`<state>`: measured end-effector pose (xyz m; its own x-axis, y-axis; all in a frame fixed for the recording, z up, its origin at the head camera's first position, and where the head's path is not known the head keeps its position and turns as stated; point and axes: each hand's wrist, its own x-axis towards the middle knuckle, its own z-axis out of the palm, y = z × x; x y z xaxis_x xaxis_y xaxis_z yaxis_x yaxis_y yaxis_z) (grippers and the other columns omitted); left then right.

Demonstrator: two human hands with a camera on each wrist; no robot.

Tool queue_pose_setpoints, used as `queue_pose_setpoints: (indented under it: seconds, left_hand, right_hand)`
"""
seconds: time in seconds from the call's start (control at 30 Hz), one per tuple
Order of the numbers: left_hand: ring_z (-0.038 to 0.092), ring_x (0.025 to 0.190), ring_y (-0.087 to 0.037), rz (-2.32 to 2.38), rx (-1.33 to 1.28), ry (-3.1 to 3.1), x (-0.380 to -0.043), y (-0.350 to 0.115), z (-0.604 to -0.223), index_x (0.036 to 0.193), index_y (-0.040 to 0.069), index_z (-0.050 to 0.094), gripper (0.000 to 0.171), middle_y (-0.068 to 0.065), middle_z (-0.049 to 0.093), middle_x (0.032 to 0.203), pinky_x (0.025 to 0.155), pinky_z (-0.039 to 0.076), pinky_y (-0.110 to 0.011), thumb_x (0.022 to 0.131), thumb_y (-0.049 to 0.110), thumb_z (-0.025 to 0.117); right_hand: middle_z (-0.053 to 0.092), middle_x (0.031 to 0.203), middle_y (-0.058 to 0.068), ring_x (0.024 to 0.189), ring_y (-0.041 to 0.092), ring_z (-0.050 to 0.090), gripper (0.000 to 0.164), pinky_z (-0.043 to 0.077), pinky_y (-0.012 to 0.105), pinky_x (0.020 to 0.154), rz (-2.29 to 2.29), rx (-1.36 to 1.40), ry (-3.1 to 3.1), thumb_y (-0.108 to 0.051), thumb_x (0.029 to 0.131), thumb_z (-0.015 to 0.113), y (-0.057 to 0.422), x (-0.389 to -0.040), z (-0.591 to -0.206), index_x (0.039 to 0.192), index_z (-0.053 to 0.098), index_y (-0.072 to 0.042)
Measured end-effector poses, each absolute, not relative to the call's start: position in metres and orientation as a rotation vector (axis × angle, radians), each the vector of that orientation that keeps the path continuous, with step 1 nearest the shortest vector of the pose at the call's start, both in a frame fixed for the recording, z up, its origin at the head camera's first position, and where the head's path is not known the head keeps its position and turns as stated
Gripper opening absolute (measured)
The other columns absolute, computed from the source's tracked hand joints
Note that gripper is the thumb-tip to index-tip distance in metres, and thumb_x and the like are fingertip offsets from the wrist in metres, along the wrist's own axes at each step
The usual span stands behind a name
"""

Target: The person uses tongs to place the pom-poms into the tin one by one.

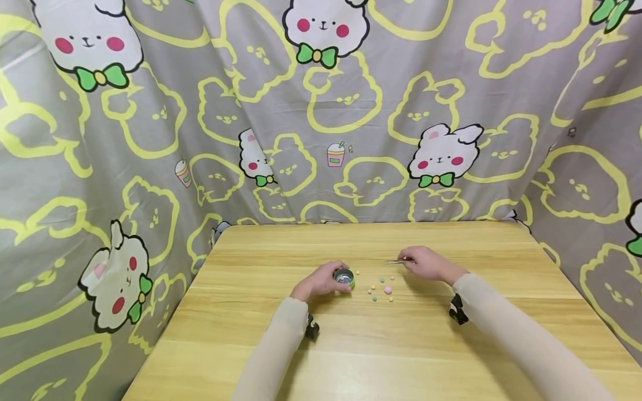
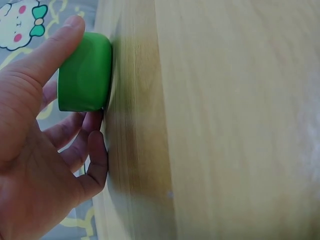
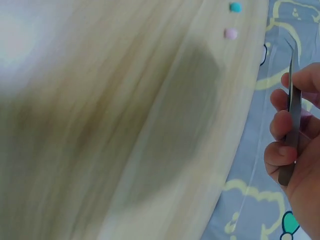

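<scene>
My left hand (image 1: 325, 279) holds a small round green tin (image 2: 86, 75) by its side, thumb on one side and fingers round the other. Its open top faces up in the head view, showing a grey inside, and its base is at the tabletop. My right hand (image 1: 425, 263) grips metal tweezers (image 3: 295, 110) above the table, their fine tips a little apart with nothing between them. Several small coloured balls lie scattered between the hands, among them a larger pink ball (image 1: 388, 290), a teal ball (image 1: 374, 299) and a yellow ball (image 1: 391, 299).
The wood-grain table (image 1: 371, 356) extends in front of me. A grey curtain (image 1: 371, 145) with cartoon bears and yellow outlines hangs round its back and sides. Black straps with small devices (image 1: 457, 309) sit at both wrists over the long sleeves.
</scene>
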<state>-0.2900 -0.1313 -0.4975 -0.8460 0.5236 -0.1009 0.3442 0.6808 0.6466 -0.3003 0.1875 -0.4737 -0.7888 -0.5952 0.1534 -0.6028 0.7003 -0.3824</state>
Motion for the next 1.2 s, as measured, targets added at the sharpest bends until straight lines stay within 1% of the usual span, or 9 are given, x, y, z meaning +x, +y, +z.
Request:
queue_pose_setpoints:
  seconds: [0.23, 0.37, 0.57, 0.87, 1.2]
  left_hand:
    - [0.053, 0.105, -0.016, 0.925, 0.69, 2.613, -0.291, -0.132, -0.499, 0.124, 0.014, 0.054, 0.054, 0.0, 0.058, 0.116, 0.091, 0.042, -0.034, 0.079, 0.033, 0.077]
    - [0.053, 0.105, -0.017, 0.928, 0.687, 2.612, -0.292, -0.133, -0.5, 0.125, 0.015, 0.054, 0.055, -0.001, 0.057, 0.117, 0.09, 0.043, -0.033, 0.079, 0.034, 0.077]
    - [0.053, 0.104, -0.015, 0.951, 0.668, 2.6, -0.293, -0.133, -0.502, 0.123, 0.017, 0.055, 0.053, 0.001, 0.058, 0.116, 0.089, 0.043, -0.032, 0.079, 0.034, 0.077]
    - [0.054, 0.103, -0.017, 0.975, 0.67, 2.581, -0.291, -0.132, -0.499, 0.124, 0.015, 0.055, 0.053, -0.001, 0.058, 0.115, 0.09, 0.043, -0.034, 0.079, 0.031, 0.078]
    - [0.054, 0.105, -0.018, 0.967, 0.691, 2.584, -0.291, -0.132, -0.497, 0.124, 0.013, 0.054, 0.053, -0.002, 0.058, 0.116, 0.091, 0.043, -0.035, 0.08, 0.029, 0.077]
  right_hand:
    - [0.065, 0.095, 0.003, 0.085, 0.019, 0.06, 0.015, 0.049, 0.041, 0.074, 0.636, 1.017, -2.918, -0.007, 0.092, 0.055, 0.202, -0.299, -0.485, 0.102, 0.067, -0.006]
    - [0.066, 0.094, 0.003, 0.086, 0.021, 0.061, 0.014, 0.05, 0.042, 0.076, 0.645, 1.008, -2.907, -0.007, 0.091, 0.056, 0.206, -0.297, -0.492, 0.1, 0.067, -0.007]
    - [0.066, 0.094, 0.004, 0.088, 0.022, 0.061, 0.014, 0.049, 0.044, 0.078, 0.685, 1.001, -2.915, -0.006, 0.09, 0.056, 0.206, -0.296, -0.497, 0.1, 0.067, -0.006]
    - [0.065, 0.096, 0.001, 0.09, 0.02, 0.061, 0.013, 0.048, 0.043, 0.078, 0.696, 0.957, -2.962, -0.01, 0.092, 0.057, 0.205, -0.296, -0.504, 0.101, 0.067, -0.01]
    - [0.065, 0.096, 0.002, 0.089, 0.02, 0.06, 0.012, 0.048, 0.043, 0.077, 0.693, 0.991, -2.947, -0.01, 0.092, 0.058, 0.203, -0.295, -0.504, 0.099, 0.067, -0.01]
